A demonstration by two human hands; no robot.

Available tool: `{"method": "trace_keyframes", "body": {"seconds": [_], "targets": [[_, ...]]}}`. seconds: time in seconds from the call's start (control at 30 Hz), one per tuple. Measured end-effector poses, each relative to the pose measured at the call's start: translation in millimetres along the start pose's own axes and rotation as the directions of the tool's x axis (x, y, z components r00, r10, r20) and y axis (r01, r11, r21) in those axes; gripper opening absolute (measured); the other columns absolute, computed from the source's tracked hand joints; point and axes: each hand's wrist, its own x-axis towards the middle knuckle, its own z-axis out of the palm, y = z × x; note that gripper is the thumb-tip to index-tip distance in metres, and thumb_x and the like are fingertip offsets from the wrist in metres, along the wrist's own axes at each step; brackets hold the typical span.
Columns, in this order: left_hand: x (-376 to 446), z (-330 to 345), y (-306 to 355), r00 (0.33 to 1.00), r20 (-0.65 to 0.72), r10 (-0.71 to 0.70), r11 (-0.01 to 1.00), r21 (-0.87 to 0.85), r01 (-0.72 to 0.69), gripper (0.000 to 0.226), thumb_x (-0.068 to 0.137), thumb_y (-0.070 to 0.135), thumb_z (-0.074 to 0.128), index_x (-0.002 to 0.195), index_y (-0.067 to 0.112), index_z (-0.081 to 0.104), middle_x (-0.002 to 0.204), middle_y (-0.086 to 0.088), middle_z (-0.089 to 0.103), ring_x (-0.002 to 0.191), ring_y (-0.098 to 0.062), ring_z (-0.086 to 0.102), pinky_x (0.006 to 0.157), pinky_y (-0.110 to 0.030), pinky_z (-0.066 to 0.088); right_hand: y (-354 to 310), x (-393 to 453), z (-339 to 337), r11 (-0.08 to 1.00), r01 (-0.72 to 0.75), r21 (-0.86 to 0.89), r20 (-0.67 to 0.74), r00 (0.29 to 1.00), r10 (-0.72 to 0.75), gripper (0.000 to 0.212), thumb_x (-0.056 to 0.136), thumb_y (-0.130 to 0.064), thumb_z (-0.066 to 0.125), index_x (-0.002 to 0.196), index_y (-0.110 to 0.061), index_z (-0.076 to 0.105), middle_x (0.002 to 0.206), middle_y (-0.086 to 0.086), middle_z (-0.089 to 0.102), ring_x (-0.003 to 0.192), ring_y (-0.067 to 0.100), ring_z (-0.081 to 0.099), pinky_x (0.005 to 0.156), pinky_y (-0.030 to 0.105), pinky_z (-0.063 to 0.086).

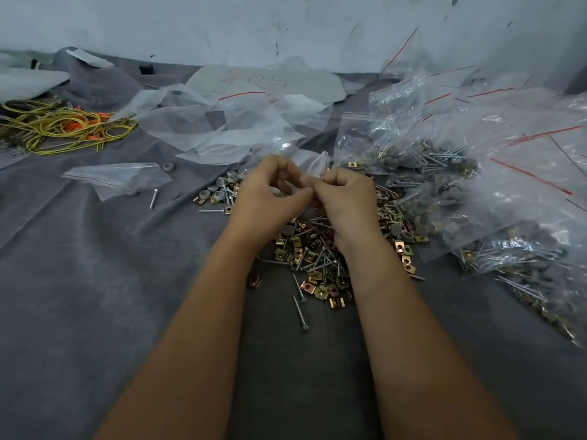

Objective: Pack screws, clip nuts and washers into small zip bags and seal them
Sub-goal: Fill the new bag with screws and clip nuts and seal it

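My two bare forearms reach forward from the lower edge, converging toward the middle. My left hand (270, 192) is raised with its fingers curled inward, thumb extended toward the right. My right hand (344, 198) meets it, knuckles up, fingers curled and pinching at the point where both sets of fingertips touch. Wrists sit level, near each other.

Bare grey cloth (95, 296) left; loose hardware pile (317, 258) centre; filled bags (476, 185) crowd right.
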Motion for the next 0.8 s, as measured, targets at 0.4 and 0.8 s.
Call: {"method": "trace_keyframes", "body": {"seconds": [0.4, 0.8], "targets": [[7.4, -15.7, -5.6, 0.971, -0.232, -0.065, 0.989, -0.145, 0.031, 0.016, 0.089, 0.008, 0.067, 0.085, 0.022, 0.073, 0.078, -0.005, 0.073, 0.07, -0.01, 0.063, 0.063, -0.022, 0.052, 2.1, 1.8, -1.9, 0.979, 0.118, -0.164, 0.032, 0.993, -0.114, 0.012, 0.087, -0.013, 0.07, 0.077, -0.02, 0.069, 0.078, 0.005, 0.071, 0.075, 0.023, 0.068, 0.071, 0.038, 0.058], [10.4, -41.2, -12.8, 0.56, -0.7, 0.444, 0.888, 0.427, -0.171, 0.009, 0.09, 0.008, 0.056, 0.097, 0.01, 0.062, 0.103, 0.0, 0.045, 0.073, 0.004, 0.05, 0.066, -0.013, 0.04, -6.2, 6.2, -36.5, 0.672, 0.102, -0.734, -0.093, 0.964, -0.248, 0.03, 0.09, -0.015, 0.052, 0.112, -0.023, 0.07, 0.113, 0.0, 0.065, 0.101, 0.02, 0.06, 0.089, 0.038, 0.051]]}}
